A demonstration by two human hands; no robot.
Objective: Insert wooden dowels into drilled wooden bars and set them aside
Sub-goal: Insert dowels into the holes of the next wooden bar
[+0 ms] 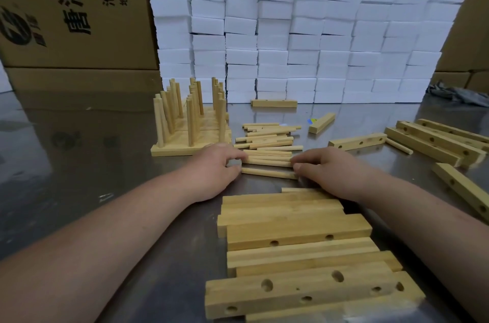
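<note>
brushed steel table point(79, 164), dully reflective, fills the view from near edge to back. behind it stand brown printed boxes point(79, 5), and against them a wall of white foam blocks point(304, 45) stacked in even columns on the table's rear. a crumpled grey cloth point(460, 95) lies at far right beside the foam. loose dowels point(267, 142) lie in a rough heap at the table's centre, mostly parallel and running left to right. the left hand point(222, 166) has its fingers and thumb curled onto the left ends of the nearest dowels; the right hand point(325, 169) has its fingers curled onto their right ends, so the front few dowels are grasped between the two hands, flat on the table. nearest the camera, drilled bars point(299, 232) lie stacked side by side, holes showing on several faces, just beneath the forearms. left of the heap, the done set point(190, 148) sits flat with its dowels standing upright in rows, some tilted. a second group of spare bars point(434, 142) lies at right, well apart from the hands, with one stray dowel beside it. one lone bar point(274, 103) rests at the foot of the foam, and a short piece point(321, 123) lies between it and the spare bars.
</note>
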